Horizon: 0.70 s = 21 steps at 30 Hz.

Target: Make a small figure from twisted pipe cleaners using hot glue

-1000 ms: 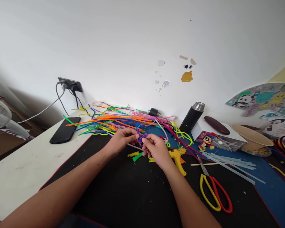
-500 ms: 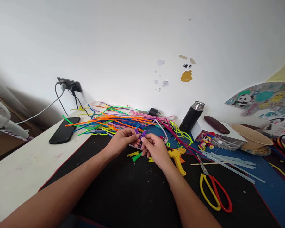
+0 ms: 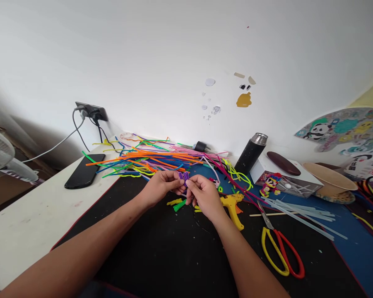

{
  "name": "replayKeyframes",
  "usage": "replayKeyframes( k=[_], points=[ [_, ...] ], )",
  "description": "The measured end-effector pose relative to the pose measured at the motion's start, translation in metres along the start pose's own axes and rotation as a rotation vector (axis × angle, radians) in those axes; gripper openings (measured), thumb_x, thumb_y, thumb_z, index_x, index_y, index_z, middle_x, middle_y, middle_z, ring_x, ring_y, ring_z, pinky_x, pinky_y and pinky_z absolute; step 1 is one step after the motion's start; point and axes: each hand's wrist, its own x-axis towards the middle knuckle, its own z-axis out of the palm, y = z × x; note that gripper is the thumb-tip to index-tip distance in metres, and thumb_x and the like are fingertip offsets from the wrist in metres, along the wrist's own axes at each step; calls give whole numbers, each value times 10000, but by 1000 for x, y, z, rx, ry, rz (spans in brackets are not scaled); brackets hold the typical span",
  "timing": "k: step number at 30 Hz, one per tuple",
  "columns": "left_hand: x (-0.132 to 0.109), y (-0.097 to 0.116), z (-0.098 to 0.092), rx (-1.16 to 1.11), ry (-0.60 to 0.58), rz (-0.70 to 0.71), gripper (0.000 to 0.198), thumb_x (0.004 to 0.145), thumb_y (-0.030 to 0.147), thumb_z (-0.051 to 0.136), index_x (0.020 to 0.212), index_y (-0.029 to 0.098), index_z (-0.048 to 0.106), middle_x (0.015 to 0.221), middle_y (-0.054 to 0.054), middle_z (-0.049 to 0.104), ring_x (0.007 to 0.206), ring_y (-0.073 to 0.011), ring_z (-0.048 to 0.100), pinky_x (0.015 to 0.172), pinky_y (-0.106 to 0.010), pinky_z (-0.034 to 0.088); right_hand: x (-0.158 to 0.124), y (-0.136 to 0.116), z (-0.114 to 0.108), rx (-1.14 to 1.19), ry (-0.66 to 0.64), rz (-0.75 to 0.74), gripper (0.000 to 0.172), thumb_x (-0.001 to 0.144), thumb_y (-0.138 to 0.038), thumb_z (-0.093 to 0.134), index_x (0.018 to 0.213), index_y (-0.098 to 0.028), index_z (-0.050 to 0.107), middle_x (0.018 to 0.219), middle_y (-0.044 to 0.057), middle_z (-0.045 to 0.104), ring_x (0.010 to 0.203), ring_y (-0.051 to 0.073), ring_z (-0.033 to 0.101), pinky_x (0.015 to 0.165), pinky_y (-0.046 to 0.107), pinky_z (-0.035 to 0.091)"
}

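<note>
Purple bent pipe cleaners point(image 3: 184, 177) stand up between the fingertips of both hands, above the black mat point(image 3: 161, 248). My left hand point(image 3: 164, 185) pinches them from the left. From the right, my right hand point(image 3: 203, 193) pinches them between thumb and fingers. The fingertips of the two hands almost meet, and the lower part of the purple pieces is hidden behind them. Just below the hands lie short green pipe cleaner pieces point(image 3: 179, 205) and short yellow pieces point(image 3: 174, 202). A yellow glue gun point(image 3: 234, 209) lies right beside my right hand.
Behind the hands spreads a heap of coloured pipe cleaners point(image 3: 155, 156). Scissors point(image 3: 281, 248) and translucent glue sticks point(image 3: 307, 215) lie at right, near a small figure point(image 3: 270, 185). A black flask point(image 3: 251, 153) leans by a white box point(image 3: 285, 169). A phone point(image 3: 84, 170) rests at left.
The hands have drawn closer together, and the purple pieces, apart before, now stand side by side. A blue tip that stuck up by the left fingers no longer shows.
</note>
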Motion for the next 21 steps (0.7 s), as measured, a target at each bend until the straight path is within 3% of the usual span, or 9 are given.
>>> replayKeyframes(
  k=[7,13,17,21],
  points=[
    [-1,-1,1,-3,-6,11,368,717,439,901,750,129,706,680,-40,721,637,-155,673,644,-272,554,0,1,0,30,-20,9,348,883,-542,670,820,-208,597,550,-42,619,409,125,601,378,198,388],
    [-3,2,5,-49,-10,52,363,710,411,916,757,124,699,672,-34,707,627,-141,660,620,-248,540,-2,-6,-1,74,-43,41,370,869,-560,698,802,-213,590,462,-80,529,379,127,579,379,201,368],
    [-3,4,3,-129,-52,11,419,666,343,946,966,134,741,714,-30,717,621,-143,655,569,-234,517,-5,-11,-1,107,-85,61,404,851,-586,728,782,-214,586,432,-111,446,343,110,516,384,209,358],
    [-5,8,0,-133,-112,5,467,722,335,915,1115,146,749,702,-18,693,588,-123,625,537,-214,474,-7,-10,-1,138,-160,92,432,860,-611,719,768,-214,578,434,-118,419,330,97,482,385,206,325]
  ],
)
